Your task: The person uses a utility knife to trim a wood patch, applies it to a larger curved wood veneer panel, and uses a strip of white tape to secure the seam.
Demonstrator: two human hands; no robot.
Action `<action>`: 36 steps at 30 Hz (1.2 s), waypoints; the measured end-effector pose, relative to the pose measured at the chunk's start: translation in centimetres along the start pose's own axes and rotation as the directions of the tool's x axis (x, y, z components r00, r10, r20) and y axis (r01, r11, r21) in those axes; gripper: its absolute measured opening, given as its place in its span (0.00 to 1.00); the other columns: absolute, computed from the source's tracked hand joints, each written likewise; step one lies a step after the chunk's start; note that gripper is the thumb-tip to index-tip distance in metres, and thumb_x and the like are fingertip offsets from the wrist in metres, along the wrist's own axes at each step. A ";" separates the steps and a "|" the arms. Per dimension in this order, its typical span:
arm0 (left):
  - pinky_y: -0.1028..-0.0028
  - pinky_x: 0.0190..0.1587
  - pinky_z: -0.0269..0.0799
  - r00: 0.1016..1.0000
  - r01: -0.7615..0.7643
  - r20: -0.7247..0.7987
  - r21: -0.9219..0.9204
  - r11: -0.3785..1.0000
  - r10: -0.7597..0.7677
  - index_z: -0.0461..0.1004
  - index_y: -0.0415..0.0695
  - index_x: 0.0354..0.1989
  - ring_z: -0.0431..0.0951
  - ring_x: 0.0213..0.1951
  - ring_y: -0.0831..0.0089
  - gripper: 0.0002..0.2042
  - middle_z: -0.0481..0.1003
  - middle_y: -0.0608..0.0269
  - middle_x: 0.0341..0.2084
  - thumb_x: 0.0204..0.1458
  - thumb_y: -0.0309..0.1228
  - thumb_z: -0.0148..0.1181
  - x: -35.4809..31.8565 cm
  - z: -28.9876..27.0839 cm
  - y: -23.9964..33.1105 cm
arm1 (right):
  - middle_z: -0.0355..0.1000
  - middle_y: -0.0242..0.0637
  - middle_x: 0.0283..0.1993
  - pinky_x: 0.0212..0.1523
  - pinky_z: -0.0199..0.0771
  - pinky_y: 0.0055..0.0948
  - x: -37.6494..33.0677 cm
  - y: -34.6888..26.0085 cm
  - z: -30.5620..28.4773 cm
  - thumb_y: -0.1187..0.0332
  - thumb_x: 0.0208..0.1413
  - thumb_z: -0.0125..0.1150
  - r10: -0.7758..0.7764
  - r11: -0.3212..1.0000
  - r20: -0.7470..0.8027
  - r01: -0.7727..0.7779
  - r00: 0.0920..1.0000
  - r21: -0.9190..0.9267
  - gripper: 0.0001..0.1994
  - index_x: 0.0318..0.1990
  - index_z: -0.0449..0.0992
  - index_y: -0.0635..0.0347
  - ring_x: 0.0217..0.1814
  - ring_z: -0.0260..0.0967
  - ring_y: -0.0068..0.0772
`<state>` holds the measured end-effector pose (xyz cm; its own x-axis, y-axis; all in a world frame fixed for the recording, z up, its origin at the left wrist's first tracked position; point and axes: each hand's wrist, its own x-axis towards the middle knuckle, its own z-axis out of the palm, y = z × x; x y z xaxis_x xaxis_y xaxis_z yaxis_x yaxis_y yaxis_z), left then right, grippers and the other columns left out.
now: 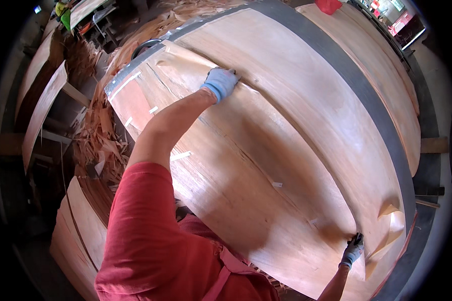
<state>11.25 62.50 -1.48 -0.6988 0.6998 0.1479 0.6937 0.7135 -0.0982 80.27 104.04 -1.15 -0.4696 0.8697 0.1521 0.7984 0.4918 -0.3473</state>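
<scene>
While the left hand [220, 84] and right hand [354, 249] touched the veneer [286, 135], their grip was unclear.
Its edge ran between them; pulling harder with one could have split it along the grain.

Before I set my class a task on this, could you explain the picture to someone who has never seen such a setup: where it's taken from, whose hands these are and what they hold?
There is no machine, just a person in red. The one view comes from a fisheye camera on their head, looking down, so straight edges bend. Thin wood sheets lie on a grey surface, with bits of white tape. The gloved left hand and right hand are at one sheet's long edge; gripping or pressing, I cannot tell.
</scene>
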 end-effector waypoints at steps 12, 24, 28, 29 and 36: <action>0.64 0.50 0.75 0.915 -0.152 -0.401 -0.436 0.887 -0.040 0.72 0.55 0.58 0.78 0.49 0.57 0.22 0.74 0.57 0.54 0.53 0.25 0.52 -7.9 -0.1 0.2 | 0.76 0.49 0.35 0.33 0.72 0.41 0.1 -0.9 1.4 0.66 0.64 0.50 -0.065 0.967 0.102 0.088 0.993 -0.238 0.10 0.43 0.76 0.60 0.36 0.74 0.47; 0.62 0.56 0.71 0.927 0.184 -0.341 0.058 0.981 -0.154 0.66 0.66 0.63 0.71 0.56 0.57 0.27 0.64 0.64 0.64 0.53 0.27 0.55 -10.6 1.7 -10.1 | 0.76 0.46 0.38 0.37 0.69 0.48 2.2 0.4 1.6 0.61 0.61 0.52 0.006 0.902 0.179 0.072 0.984 -0.425 0.10 0.43 0.74 0.54 0.38 0.73 0.50; 0.63 0.58 0.70 0.908 0.021 -0.419 -0.020 1.000 -0.028 0.71 0.58 0.56 0.67 0.61 0.57 0.18 0.64 0.59 0.64 0.56 0.31 0.54 -5.8 0.4 -9.0 | 0.77 0.47 0.42 0.40 0.73 0.46 1.4 3.5 0.9 0.60 0.59 0.57 -0.127 0.894 0.097 0.156 0.987 -0.419 0.13 0.46 0.76 0.56 0.43 0.75 0.50; 0.64 0.58 0.71 0.897 -0.016 -0.441 0.014 1.000 0.021 0.72 0.58 0.55 0.67 0.63 0.59 0.18 0.64 0.61 0.65 0.55 0.29 0.54 -5.0 -0.6 -7.9 | 0.77 0.48 0.43 0.40 0.73 0.44 1.7 3.4 0.8 0.63 0.59 0.56 0.058 0.904 0.130 0.003 0.990 -0.427 0.13 0.49 0.76 0.57 0.44 0.75 0.50; 0.57 0.60 0.66 0.935 0.099 -0.344 0.007 0.995 -0.090 0.77 0.58 0.47 0.64 0.64 0.57 0.14 0.67 0.65 0.61 0.52 0.31 0.57 -7.0 -0.2 -9.9 | 0.76 0.51 0.37 0.36 0.70 0.47 2.1 2.3 0.8 0.64 0.62 0.50 0.007 0.892 0.062 0.022 0.998 -0.452 0.10 0.44 0.75 0.57 0.37 0.74 0.54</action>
<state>9.34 50.57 -1.34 -0.6559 0.5779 0.4856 0.6202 0.7793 -0.0897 80.88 106.94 -2.37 -0.4862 0.8690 0.0921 0.8722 0.4761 0.1121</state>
